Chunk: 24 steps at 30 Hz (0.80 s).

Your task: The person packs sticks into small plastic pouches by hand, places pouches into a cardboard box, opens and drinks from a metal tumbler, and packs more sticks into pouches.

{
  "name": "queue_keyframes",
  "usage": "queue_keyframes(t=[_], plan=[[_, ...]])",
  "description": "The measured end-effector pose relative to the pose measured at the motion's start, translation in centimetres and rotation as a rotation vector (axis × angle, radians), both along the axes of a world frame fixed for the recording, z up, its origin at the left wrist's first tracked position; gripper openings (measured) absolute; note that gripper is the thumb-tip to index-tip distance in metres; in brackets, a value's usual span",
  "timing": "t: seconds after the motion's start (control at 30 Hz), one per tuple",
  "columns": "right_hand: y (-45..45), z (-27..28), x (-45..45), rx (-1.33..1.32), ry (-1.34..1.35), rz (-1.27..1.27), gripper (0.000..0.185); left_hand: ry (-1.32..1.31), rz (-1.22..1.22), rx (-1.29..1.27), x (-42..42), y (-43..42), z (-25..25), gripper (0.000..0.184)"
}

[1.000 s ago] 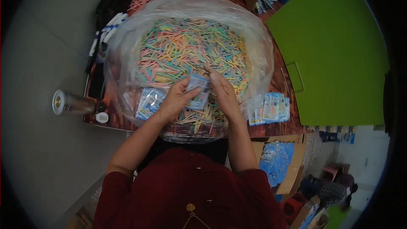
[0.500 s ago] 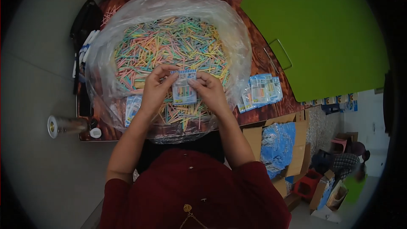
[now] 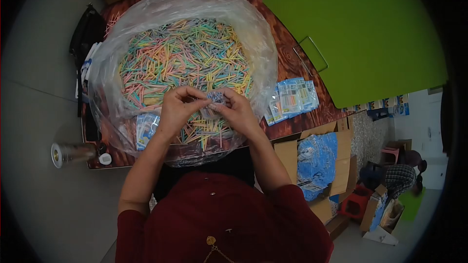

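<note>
Over a big clear plastic bag (image 3: 263, 51) full of thin pastel sticks (image 3: 183, 63), which look like small candles, I hold a small blue-and-clear packet (image 3: 214, 101). My left hand (image 3: 180, 111) pinches its left edge between thumb and fingers. On the other side, my right hand (image 3: 237, 113) is closed on it with the thumb in front. The packet is tilted and its printed front is partly hidden by my fingers. Filled packets (image 3: 295, 98) lie overlapping right of the bag, and more packets (image 3: 147, 127) lie beside my left forearm.
The bag rests on a red-brown wood-patterned table (image 3: 287, 61). A green board (image 3: 351, 39) with a wire handle covers the right. A carton (image 3: 341, 158) holds blue packaging (image 3: 317, 165). At left stands a metal flask (image 3: 73, 154). A person (image 3: 402, 178) bends among boxes at far right.
Both hands have moved slightly down with the packet. It has gone from upright and face-on to tilted and gathered between the fingers. The surroundings have shifted a little leftward in view.
</note>
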State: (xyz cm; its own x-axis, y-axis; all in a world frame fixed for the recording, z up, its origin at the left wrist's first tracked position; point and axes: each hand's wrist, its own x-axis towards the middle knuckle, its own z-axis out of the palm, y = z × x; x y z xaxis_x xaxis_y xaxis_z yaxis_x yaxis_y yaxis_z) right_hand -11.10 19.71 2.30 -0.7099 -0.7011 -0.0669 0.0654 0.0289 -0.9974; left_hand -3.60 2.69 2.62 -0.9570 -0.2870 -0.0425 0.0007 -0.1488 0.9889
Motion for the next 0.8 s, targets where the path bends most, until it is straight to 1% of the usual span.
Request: queue_keyframes(t=[0.03, 0.07, 0.1, 0.17, 0.2, 0.27, 0.3, 0.33, 0.4, 0.43, 0.47, 0.53, 0.57, 0.6, 0.67, 0.7, 0.77, 0.8], plan=[[0.9, 0.0, 0.1, -0.001, 0.004, 0.0, 0.026, -0.002, -0.008, 0.031, 0.1, 0.6, 0.5, 0.016], [2.0, -0.2, 0.0, 0.011, 0.079, -0.025, 0.026, -0.004, -0.008, 0.06, 0.1, 1.3, 1.0, 0.018], [2.9, -0.2, 0.0, 0.021, 0.153, -0.044, 0.025, -0.037, -0.05, -0.032, 0.1, 1.7, 0.8, 0.022], [4.9, 1.0, -0.6, 0.0, 0.049, -0.202, 0.024, 0.035, -0.104, 0.213, -0.4, 2.1, 1.8, 0.024], [6.7, 1.9, -1.5, 0.006, -0.004, -0.268, 0.025, 0.003, -0.114, 0.051, -0.5, 0.8, 1.0, 0.023], [10.1, 3.3, -3.8, 0.118, 0.183, -0.481, 0.028, -0.035, -0.006, -0.249, -1.0, -1.9, 0.4, 0.018], [12.6, 1.8, -5.7, 0.144, 0.261, -0.593, 0.03, -0.061, 0.077, -0.354, -1.2, -3.5, -0.6, 0.019], [14.9, 0.3, -7.6, 0.171, 0.339, -0.703, 0.032, -0.065, 0.139, -0.4, -1.2, -4.9, -1.2, 0.019], [17.4, 0.6, -9.5, 0.472, 0.524, -0.755, 0.036, -0.101, 0.24, -0.495, -1.0, -6.4, -0.9, 0.019], [18.7, -0.8, -10.8, 0.493, 0.428, -0.799, 0.037, -0.109, 0.254, -0.497, -1.0, -6.9, -0.9, 0.019], [19.3, -1.6, -11.6, 0.491, 0.428, -0.783, 0.037, -0.118, 0.216, -0.536, -0.9, -7.2, -0.9, 0.018], [19.3, -2.2, -12.4, 0.764, 0.705, -0.653, 0.037, -0.177, 0.165, -0.632, -0.7, -7.0, -0.7, 0.015], [19.2, -2.7, -12.6, 0.811, 0.897, -0.714, 0.034, -0.179, 0.159, -0.704, -0.5, -6.7, -0.6, 0.015], [17.9, -1.8, -12.3, 0.805, 0.901, -0.699, 0.034, -0.182, 0.155, -0.776, -0.3, -6.2, 0.0, 0.015], [13.3, 1.9, -10.5, 0.664, 1.195, -0.638, 0.028, -0.2, 0.189, -0.803, 0.0, -6.0, -0.1, 0.014], [11.0, 2.5, -10.2, 0.498, 1.19, -0.492, 0.023, -0.154, 0.224, -0.779, 0.1, -6.1, -0.6, 0.014], [5.1, 3.8, -8.2, 0.383, 1.271, -0.237, 0.019, -0.106, 0.249, -0.768, 0.3, -6.4, -1.6, 0.013], [2.3, 3.5, -7.5, 0.31, 1.241, -0.094, 0.021, -0.104, 0.254, -0.771, 0.5, -6.3, -1.4, 0.013]])
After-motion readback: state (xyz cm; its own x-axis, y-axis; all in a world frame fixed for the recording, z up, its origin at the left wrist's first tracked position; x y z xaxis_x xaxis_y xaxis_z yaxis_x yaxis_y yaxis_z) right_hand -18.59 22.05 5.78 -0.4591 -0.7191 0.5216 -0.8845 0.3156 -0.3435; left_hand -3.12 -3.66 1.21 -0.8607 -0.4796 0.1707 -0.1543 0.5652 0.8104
